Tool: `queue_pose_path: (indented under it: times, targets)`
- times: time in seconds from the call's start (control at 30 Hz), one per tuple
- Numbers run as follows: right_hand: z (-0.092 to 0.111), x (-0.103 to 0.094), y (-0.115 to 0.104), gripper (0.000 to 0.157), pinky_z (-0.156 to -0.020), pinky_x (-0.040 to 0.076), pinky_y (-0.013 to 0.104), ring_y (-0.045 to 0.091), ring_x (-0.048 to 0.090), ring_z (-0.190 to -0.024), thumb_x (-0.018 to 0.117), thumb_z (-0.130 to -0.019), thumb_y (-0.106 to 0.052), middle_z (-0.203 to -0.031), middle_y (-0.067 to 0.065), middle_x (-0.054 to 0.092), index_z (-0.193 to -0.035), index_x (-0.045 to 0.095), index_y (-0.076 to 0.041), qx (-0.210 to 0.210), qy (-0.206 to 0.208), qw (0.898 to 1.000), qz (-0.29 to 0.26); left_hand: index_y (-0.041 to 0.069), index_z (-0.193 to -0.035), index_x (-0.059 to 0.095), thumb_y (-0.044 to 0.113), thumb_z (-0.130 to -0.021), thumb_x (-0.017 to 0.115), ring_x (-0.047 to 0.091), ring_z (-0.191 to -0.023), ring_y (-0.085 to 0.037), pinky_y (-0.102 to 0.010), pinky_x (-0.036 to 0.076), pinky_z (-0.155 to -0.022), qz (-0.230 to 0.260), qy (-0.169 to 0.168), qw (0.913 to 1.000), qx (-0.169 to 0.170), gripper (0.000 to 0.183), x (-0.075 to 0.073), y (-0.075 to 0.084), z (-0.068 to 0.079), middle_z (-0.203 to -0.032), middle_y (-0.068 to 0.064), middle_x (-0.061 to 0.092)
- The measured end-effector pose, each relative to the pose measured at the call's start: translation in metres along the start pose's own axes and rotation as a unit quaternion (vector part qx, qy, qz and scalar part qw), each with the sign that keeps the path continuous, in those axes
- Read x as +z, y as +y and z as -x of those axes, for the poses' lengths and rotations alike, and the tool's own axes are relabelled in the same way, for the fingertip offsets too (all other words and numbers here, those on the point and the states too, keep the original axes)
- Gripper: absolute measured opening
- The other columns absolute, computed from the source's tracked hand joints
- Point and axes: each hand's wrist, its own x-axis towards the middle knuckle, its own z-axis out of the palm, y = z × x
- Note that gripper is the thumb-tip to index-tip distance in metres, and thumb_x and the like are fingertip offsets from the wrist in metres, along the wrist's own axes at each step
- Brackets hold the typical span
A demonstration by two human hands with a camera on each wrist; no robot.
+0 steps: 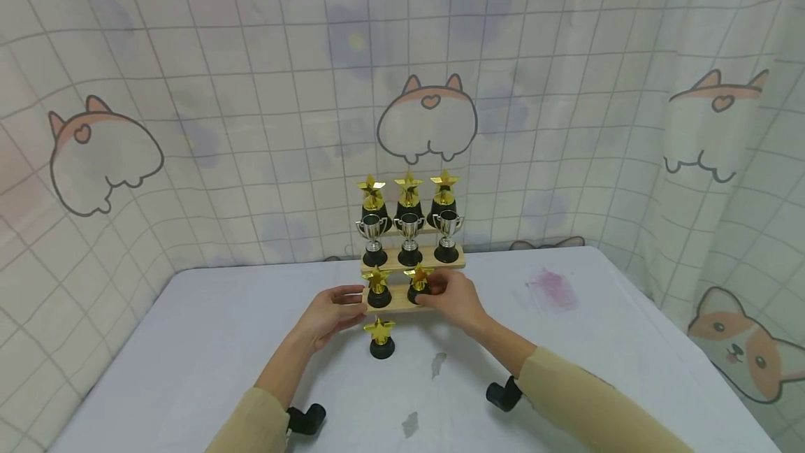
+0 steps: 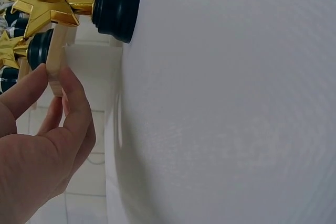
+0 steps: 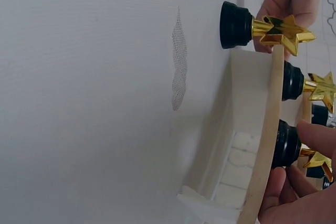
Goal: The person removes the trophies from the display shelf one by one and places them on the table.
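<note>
A tiered wooden shelf (image 1: 399,305) holds small trophies on its levels. My right hand (image 1: 454,299) grips a gold star trophy (image 3: 287,142) by its black base, on the lowest tier at the middle. At the left end of that tier, my left hand (image 1: 332,312) pinches the board's edge (image 2: 55,64) between thumb and fingers. Just beside those fingers stands another gold star trophy (image 1: 379,290) on the same tier. In front of the shelf, a third gold star trophy (image 1: 381,340) stands upright on the white table.
Silver cup trophies (image 1: 409,238) line the middle tier, and more gold star trophies (image 1: 409,194) stand on the top one. Behind the table (image 1: 233,341) hangs a checked curtain (image 1: 264,124) with cartoon animals. Grey patches (image 1: 410,425) mark the tabletop near the front.
</note>
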Motion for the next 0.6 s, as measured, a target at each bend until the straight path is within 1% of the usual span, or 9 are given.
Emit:
queue_pose_path:
  times: [0.23,0.43,0.6]
  targets:
    - [-0.0037,0.0031,0.0011,0.038,-0.074,0.058,0.032,0.019,0.062,-0.088,0.086,-0.084,-0.013,-0.098,0.008,0.069,-0.114,0.07,0.004,-0.004,0.002,1.0,0.015,-0.004,-0.141,0.054,-0.005,-0.094,0.069,0.066,-0.109,-0.03,-0.041,0.059,-0.094,0.001,0.001,1.0,0.002,0.049,-0.0005,0.0002,0.0003,-0.133,-0.024,0.057]
    - [-0.0039,0.0037,-0.0004,0.034,-0.071,0.055,0.031,0.019,0.059,-0.084,0.086,-0.084,-0.014,-0.091,0.005,0.067,-0.11,0.072,0.002,-0.005,0.003,1.0,0.025,-0.005,-0.141,0.054,-0.004,-0.094,0.069,0.066,-0.11,-0.032,-0.04,0.059,-0.093,0.0,-0.005,1.0,0.005,0.049,-0.001,0.0002,0.0015,-0.132,-0.024,0.057]
    - [-0.0039,0.0037,-0.0015,0.032,-0.07,0.054,0.03,0.019,0.058,-0.083,0.086,-0.084,-0.015,-0.091,0.005,0.067,-0.109,0.072,0.001,0.005,0.001,1.0,0.023,-0.005,-0.14,0.055,-0.005,-0.094,0.069,0.066,-0.108,-0.03,-0.041,0.059,-0.093,0.001,-0.003,1.0,0.007,0.048,-0.0009,-0.0006,0.0008,-0.13,-0.023,0.058]
